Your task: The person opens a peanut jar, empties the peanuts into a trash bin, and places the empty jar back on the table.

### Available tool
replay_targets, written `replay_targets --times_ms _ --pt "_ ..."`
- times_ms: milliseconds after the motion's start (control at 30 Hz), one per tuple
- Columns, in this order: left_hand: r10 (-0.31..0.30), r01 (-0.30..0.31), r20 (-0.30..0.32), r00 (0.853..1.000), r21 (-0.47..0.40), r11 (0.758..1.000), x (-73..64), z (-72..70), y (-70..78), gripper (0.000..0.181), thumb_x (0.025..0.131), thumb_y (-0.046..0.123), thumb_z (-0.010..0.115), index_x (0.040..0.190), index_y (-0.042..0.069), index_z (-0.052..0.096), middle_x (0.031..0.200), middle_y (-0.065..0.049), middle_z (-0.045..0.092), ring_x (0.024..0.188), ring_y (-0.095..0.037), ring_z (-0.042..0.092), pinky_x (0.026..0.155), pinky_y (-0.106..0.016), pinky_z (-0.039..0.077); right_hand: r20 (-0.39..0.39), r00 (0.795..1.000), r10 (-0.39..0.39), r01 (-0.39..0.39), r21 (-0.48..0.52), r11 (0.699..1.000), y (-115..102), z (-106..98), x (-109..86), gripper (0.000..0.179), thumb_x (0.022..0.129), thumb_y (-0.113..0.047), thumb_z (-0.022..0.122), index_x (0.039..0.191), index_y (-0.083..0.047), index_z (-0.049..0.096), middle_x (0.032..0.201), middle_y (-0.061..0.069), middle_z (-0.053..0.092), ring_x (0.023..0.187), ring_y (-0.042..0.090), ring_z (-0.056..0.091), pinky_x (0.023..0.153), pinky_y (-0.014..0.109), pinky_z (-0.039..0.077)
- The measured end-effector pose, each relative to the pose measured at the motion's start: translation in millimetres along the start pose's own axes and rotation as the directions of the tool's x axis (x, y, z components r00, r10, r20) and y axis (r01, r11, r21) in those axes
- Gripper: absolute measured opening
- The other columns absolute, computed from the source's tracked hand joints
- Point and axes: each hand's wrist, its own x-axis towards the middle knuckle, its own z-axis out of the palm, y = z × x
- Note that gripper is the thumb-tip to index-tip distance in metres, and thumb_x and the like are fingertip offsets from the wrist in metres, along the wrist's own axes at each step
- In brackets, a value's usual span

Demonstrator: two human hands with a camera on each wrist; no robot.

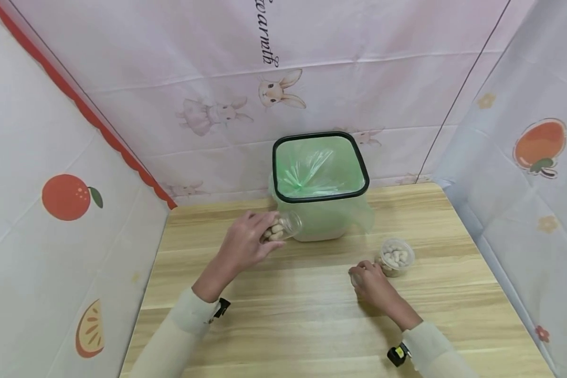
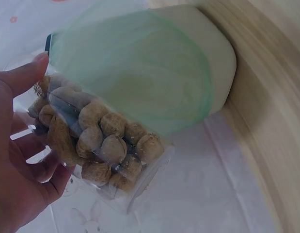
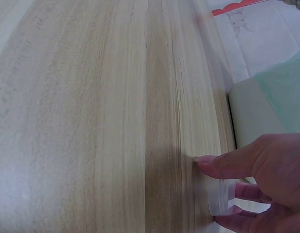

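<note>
My left hand (image 1: 245, 242) grips a clear plastic jar (image 1: 290, 223) from its left side, in front of the bin. The jar is tilted well over, with one round end toward the right, and several peanuts in their shells (image 2: 99, 133) show through its wall. Lower right, my right hand (image 1: 374, 287) is down at the tabletop, pinching a small clear plastic piece with a round edge (image 3: 221, 198), which looks like a lid. A second clear jar (image 1: 396, 269), upright and holding pale peanuts, stands right beside that hand's knuckles.
Behind the hands, a pale bin (image 1: 318, 231) lined with a green plastic bag (image 1: 321, 165) stands at the table's back edge, its black rim (image 1: 321, 198) facing up. The wooden table (image 1: 302, 325) is enclosed by printed cloth (image 1: 217, 42) at the back and both sides.
</note>
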Motion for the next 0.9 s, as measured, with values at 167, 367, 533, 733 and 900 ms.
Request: replay_targets --times_ms 167,367,533,733,900 --pt "0.0 -0.001 0.006 1.0 0.023 1.0 5.5 -7.2 -4.8 0.074 0.075 0.046 0.09 0.132 0.005 0.066 0.115 -0.013 0.078 0.094 -0.032 0.072 0.083 -0.046 0.06 0.001 1.0 0.004 -0.004 0.005 1.0 1 1 1.3 0.039 0.078 -0.003 0.085 0.116 -0.006 0.074 0.119 0.019 0.066 0.103 0.038 0.057 0.088 0.052 0.052" --pt "-0.007 0.007 -0.009 1.0 0.035 0.999 13.7 -15.3 -12.8 0.074 0.076 0.047 0.088 0.133 0.005 0.067 0.111 -0.015 0.078 0.093 -0.033 0.071 0.082 -0.046 0.06 0.01 1.0 0.007 -0.007 0.004 1.0 2 1 2.5 0.039 0.077 -0.003 0.086 0.114 -0.007 0.075 0.119 0.019 0.066 0.102 0.038 0.057 0.087 0.051 0.052" --pt "-0.01 0.011 -0.028 1.0 0.039 0.999 19.4 -19.8 -17.6 0.072 0.077 0.044 0.089 0.133 0.005 0.066 0.117 -0.014 0.077 0.096 -0.035 0.07 0.085 -0.048 0.059 0.014 1.0 -0.002 0.001 0.013 1.0 1 2 3.7 0.039 0.078 -0.002 0.085 0.115 -0.007 0.075 0.12 0.019 0.065 0.104 0.038 0.056 0.086 0.05 0.053" --pt "0.003 0.001 -0.056 0.998 0.066 0.998 27.2 -23.2 -23.0 0.073 0.075 0.041 0.091 0.132 0.004 0.067 0.118 -0.015 0.076 0.098 -0.037 0.07 0.084 -0.051 0.059 0.025 1.0 0.008 -0.008 0.014 1.0 2 2 5.5 0.038 0.077 -0.002 0.085 0.114 -0.007 0.076 0.118 0.018 0.066 0.101 0.036 0.056 0.084 0.048 0.053" --pt "-0.001 0.007 -0.066 0.998 0.086 0.996 34.0 -24.6 -28.4 0.073 0.074 0.04 0.092 0.131 0.004 0.066 0.113 -0.016 0.076 0.094 -0.038 0.069 0.077 -0.051 0.059 0.04 0.999 0.032 -0.033 0.025 0.999 3 2 6.8 0.039 0.077 -0.002 0.085 0.114 -0.007 0.076 0.12 0.018 0.066 0.104 0.037 0.056 0.086 0.049 0.054"
